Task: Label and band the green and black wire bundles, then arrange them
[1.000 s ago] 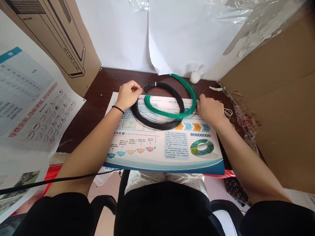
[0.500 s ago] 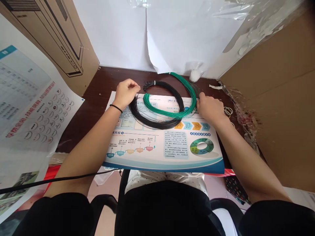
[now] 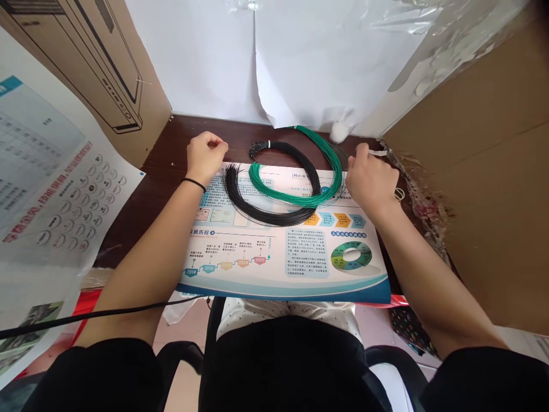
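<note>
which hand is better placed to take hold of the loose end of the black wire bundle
Left, probably. The left hand sits right beside the black wire bundle's cut ends, while the right hand is beyond the green coil.

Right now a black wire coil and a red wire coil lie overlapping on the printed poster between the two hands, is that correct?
Not quite: the second coil is green, not red. The head view shows the green wire coil overlapping the black wire coil on the printed poster, between the left hand and right hand.

Glossy printed paper poster covers a dark wood surface; black and green wire coils look smooth plastic-coated; matt brown cardboard.
</note>
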A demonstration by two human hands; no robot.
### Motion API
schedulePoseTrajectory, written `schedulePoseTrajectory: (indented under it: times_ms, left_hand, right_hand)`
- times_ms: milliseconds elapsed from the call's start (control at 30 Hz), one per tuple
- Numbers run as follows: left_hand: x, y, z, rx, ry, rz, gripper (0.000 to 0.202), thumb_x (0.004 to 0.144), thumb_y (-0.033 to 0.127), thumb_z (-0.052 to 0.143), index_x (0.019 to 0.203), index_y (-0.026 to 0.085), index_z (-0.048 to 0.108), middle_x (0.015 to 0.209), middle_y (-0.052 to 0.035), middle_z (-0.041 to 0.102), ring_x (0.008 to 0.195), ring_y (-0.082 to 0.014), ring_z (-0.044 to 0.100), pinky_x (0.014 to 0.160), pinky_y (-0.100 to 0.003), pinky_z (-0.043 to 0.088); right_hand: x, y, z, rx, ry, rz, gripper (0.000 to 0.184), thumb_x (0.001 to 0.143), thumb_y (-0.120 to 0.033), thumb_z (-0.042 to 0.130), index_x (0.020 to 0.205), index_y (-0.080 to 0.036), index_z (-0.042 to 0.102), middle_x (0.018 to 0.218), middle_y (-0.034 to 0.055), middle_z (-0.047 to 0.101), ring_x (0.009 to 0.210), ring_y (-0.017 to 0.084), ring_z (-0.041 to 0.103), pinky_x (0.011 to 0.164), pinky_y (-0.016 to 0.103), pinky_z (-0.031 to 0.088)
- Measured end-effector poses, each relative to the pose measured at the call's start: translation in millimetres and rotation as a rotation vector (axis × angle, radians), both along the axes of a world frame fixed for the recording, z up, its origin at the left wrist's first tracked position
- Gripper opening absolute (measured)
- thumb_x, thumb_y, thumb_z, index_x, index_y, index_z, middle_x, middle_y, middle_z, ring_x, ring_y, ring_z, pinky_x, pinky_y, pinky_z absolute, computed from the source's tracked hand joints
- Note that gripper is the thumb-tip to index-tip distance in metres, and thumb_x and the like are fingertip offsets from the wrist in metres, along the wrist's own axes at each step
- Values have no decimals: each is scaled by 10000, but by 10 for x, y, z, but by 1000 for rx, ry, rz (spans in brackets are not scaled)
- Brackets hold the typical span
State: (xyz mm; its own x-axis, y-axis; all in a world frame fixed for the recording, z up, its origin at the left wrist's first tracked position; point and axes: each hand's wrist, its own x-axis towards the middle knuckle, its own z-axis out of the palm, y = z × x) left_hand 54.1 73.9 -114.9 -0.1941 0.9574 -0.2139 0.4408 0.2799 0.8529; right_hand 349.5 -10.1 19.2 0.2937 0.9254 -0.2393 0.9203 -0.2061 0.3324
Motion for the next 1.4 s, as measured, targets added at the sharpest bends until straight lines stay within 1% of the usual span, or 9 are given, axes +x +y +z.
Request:
schedulePoseTrajectory:
  times_ms: [200,367,533,633,733,900,1067,1167,1400]
  left_hand:
    - [22,-40,84,65,15,-96,117,854,222,626,738,218,615,821,-37,690,864,-202,642,909,-332,517]
    - [20,-39,119,102,0,-105,113,863,200,600,751,211,613,882,-52,710,900,-213,650,945,-348,502]
    - [68,-55,140,161,-9,-154,105,831,145,595,746,203,612,918,-53,731,905,-201,654,925,-327,508]
    - [89,-102,138,186,8,-192,113,841,134,583,754,194,626,946,-67,737,923,-202,661,909,-320,511]
    - [77,-124,174,229,23,-221,120,848,126,576,797,178,671,986,-76,741,941,-204,666,912,-325,520]
    - [141,59,391,226,-75,-258,214,899,136,553,976,173,750,1116,-55,753,1077,-206,677,1013,-338,520]
    - [336,340,563,-98,-247,-537,113,899,156,670,942,174,773,909,-62,742,940,-241,734,913,-425,591]
    - [412,372,622,-272,-368,-483,56,914,162,695,925,154,749,848,-85,725,794,-245,756,768,-448,625]
    - [423,304,723,-446,-498,-344,151,960,30,585,835,104,625,714,-94,724,709,-186,746,808,-408,613]
  right_hand:
    - [-404,356,-45,6,251,323,374,1043,-295,345,1239,-131,617,1286,163,663,1228,322,584,925,397,503]
    - [-706,466,-127,-119,380,334,439,1065,-413,333,1070,-147,682,1157,151,695,1083,296,630,887,395,493]
    - [-625,632,-352,-87,295,257,499,1020,-395,499,1414,-89,511,1409,213,578,1309,372,530,1014,472,474]
    - [-560,781,-576,-154,352,178,529,987,-430,569,1396,-98,528,1394,207,597,1256,354,585,1013,460,491]
    - [-587,818,-709,-149,385,254,360,997,-301,531,1306,-125,589,1337,178,632,1221,330,609,998,430,500]
    - [-647,711,-719,-55,359,412,379,1014,-183,344,1317,-40,523,1366,224,578,1241,337,575,1009,427,476]
    - [-575,715,-744,0,491,455,399,1022,-217,298,1372,-111,457,1356,170,620,1135,297,627,898,385,501]
    - [-540,724,-744,6,539,426,425,1021,-225,292,1391,-98,458,1343,174,637,1092,308,645,844,393,511]
    - [-646,714,-592,33,608,580,496,1043,-238,344,1526,-162,428,1451,138,586,1260,306,580,988,413,480]
